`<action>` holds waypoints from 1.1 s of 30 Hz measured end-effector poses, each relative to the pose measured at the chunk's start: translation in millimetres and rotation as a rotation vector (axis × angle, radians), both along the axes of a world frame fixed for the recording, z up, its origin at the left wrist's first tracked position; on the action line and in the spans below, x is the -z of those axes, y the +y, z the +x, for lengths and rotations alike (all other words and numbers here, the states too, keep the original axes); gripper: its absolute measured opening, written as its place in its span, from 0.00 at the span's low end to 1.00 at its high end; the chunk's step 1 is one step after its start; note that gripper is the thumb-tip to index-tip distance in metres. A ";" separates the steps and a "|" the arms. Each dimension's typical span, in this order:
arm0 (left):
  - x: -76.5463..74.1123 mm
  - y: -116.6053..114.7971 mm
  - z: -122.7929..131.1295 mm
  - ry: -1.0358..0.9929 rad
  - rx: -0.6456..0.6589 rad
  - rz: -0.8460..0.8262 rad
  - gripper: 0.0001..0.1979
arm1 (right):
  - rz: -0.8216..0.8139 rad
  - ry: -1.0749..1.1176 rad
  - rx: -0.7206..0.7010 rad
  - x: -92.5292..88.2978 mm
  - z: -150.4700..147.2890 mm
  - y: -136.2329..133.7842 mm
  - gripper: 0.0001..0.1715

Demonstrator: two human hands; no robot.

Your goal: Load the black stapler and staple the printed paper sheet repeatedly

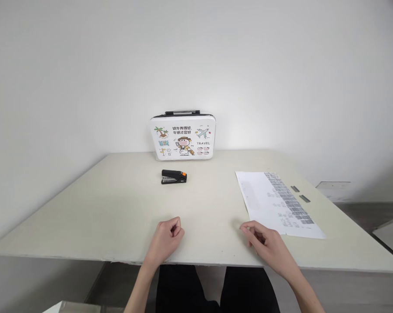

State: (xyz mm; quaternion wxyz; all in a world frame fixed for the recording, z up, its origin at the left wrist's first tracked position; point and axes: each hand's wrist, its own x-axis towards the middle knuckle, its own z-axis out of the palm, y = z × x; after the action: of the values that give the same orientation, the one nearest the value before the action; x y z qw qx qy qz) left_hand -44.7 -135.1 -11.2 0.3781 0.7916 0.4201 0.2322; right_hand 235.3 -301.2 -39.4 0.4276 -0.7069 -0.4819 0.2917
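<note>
My left hand (166,238) rests near the table's front edge, curled into a fist with nothing showing in it. To its right, my right hand (263,240) is loosely closed, fingers bent toward the thumb, and no object shows in it. Beyond my left hand lies a black stapler (174,177) with an orange patch at its right end. A printed sheet of paper (258,195) lies flat just beyond my right hand, slightly askew. Right of the sheet are two short grey strips (304,198) that look like staples.
A white case (186,138) with cartoon travel prints and a black handle stands upright at the back, by the wall. The pale table (95,208) has its front edge close to my legs (179,287). A wall plate (333,185) is low at the right.
</note>
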 end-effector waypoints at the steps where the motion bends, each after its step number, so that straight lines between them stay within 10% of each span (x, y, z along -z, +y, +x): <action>1: 0.0 0.1 0.1 0.001 -0.001 0.002 0.13 | -0.005 0.001 -0.005 0.4 0.2 0.0 0.25; 21: 0.6 -0.4 -0.6 0.001 0.015 0.004 0.13 | -0.019 -0.066 -0.108 -6.0 6.8 -4.3 0.24; 33: 1.6 -0.5 -2.0 -0.012 0.017 -0.008 0.13 | -0.102 -0.656 0.104 38.6 127.9 -12.1 0.35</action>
State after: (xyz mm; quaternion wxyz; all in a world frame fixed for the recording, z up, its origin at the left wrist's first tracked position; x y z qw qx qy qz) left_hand -46.7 -135.6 -12.8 0.3858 0.7921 0.4121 0.2322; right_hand 363.2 -313.3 -78.0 0.2279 -0.8073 -0.5420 0.0500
